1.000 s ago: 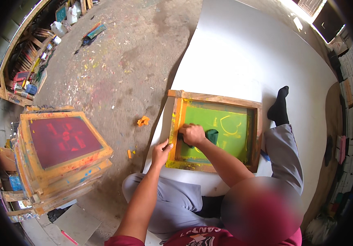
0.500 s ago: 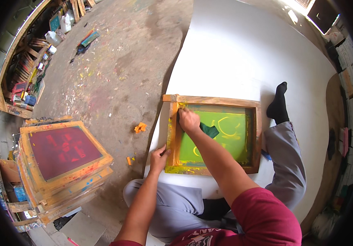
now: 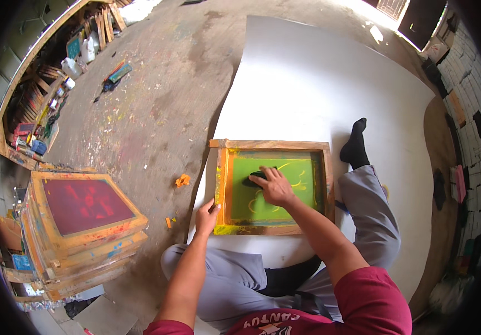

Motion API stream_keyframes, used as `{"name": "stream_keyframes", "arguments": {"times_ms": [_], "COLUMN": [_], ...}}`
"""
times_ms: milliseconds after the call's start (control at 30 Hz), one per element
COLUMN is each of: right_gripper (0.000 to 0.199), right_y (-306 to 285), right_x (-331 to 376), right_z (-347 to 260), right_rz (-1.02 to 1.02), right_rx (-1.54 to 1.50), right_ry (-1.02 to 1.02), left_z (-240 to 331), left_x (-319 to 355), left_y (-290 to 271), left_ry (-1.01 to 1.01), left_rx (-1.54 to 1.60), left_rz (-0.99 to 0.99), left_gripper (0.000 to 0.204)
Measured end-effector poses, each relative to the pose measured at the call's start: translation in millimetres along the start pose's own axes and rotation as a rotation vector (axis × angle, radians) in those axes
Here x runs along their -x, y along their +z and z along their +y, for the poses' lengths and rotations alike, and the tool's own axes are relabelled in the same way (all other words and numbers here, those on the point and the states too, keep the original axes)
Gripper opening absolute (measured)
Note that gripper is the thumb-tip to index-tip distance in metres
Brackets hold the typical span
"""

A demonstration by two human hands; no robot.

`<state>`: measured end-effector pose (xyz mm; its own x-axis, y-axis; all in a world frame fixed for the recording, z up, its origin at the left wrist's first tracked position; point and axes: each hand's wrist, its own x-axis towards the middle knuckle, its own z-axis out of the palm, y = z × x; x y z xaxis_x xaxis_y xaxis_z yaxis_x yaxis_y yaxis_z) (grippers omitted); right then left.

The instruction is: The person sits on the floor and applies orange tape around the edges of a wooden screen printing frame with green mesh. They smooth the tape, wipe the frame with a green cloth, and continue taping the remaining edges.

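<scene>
A wooden screen-printing frame (image 3: 274, 144) with green mesh (image 3: 244, 204) lies flat on the white sheet before my crossed legs. Yellow outlines show on the mesh, and yellow and orange smears mark the wood. My left hand (image 3: 207, 218) grips the frame's left side near its lower corner, thumb on the edge. On the upper middle of the mesh, my right hand (image 3: 277, 187) presses down a dark green cloth (image 3: 253, 180) with its fingers. Part of the cloth is hidden beneath that hand.
Left of me stands a stack of wooden frames, the top one with dark red mesh (image 3: 84, 204). Orange scraps (image 3: 182, 180) lie on the stained floor. A shelf with bottles (image 3: 71, 68) and cans is at far left. White stacked bundles (image 3: 466, 84) line the right side.
My right hand has moved with the cloth from the frame's upper left corner toward the middle of the mesh. The left hand stays on the frame's side. The whole view has shifted slightly.
</scene>
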<state>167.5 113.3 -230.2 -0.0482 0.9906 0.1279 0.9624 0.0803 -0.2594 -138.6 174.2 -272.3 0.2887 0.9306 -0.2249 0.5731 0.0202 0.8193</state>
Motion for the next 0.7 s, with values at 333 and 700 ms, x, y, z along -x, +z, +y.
{"name": "stream_keyframes", "arguments": {"times_ms": [333, 700], "right_gripper": [0.075, 0.031], "right_y": [-48, -59], "right_x": [97, 54], "right_z": [90, 139], "right_rz": [0.074, 0.200], "right_rx": [0.082, -0.049], "right_ry": [1.158, 0.695], "left_z": [23, 48], "left_x": [11, 57], "left_y": [-7, 11], "left_ry": [0.016, -0.246], "left_rx": [-0.441, -0.474], "left_rz": [0.004, 0.001], "left_gripper": [0.060, 0.058]}}
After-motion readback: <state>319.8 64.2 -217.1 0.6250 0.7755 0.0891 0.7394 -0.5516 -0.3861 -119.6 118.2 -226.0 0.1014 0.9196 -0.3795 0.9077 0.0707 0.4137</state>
